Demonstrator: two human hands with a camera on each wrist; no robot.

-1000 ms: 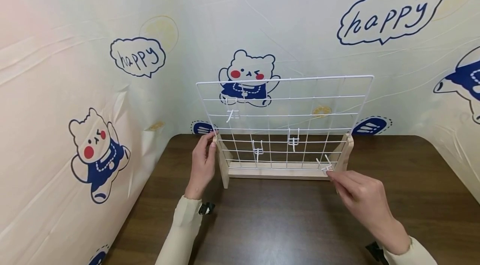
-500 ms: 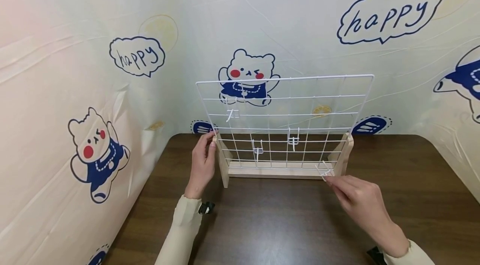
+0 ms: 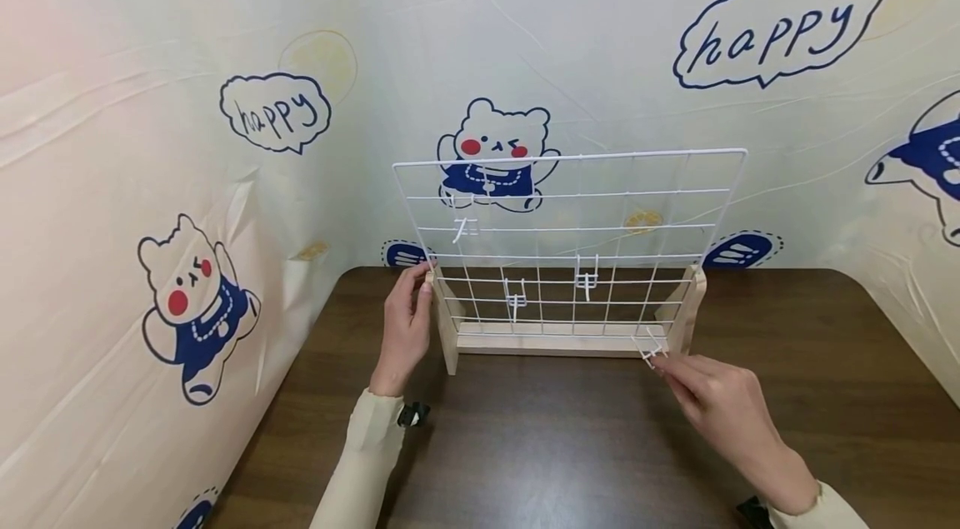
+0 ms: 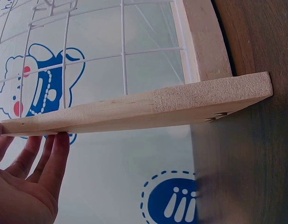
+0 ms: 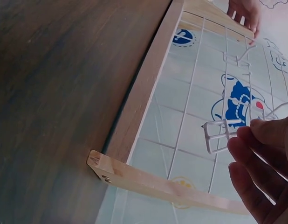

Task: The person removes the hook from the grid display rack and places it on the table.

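A white wire grid rack (image 3: 573, 258) stands on wooden side legs. My left hand (image 3: 405, 333) holds the top of its left wooden leg (image 4: 181, 100). In the left wrist view the fingertips touch the leg's outer face, and the thumb lies at its end. With thumb and fingers, my right hand (image 3: 720, 404) pinches a white wire hook (image 5: 216, 136) in front of the grid's lower right corner. The held hook looks apart from the mesh in the right wrist view. Three similar hooks hang on the grid: upper left (image 3: 465, 227), lower middle (image 3: 515, 298) and centre (image 3: 587, 275).
A dark brown wooden table (image 3: 540, 446) bears the rack. Behind and on the left is a pale printed cloth (image 3: 600, 54) with cartoon bears. A wooden crossbar (image 3: 555, 343) joins the legs low down.
The right hand has drawn the hook slightly down and away from the grid's lower right corner, and the hook has tilted. The left hand and rack have stayed still.
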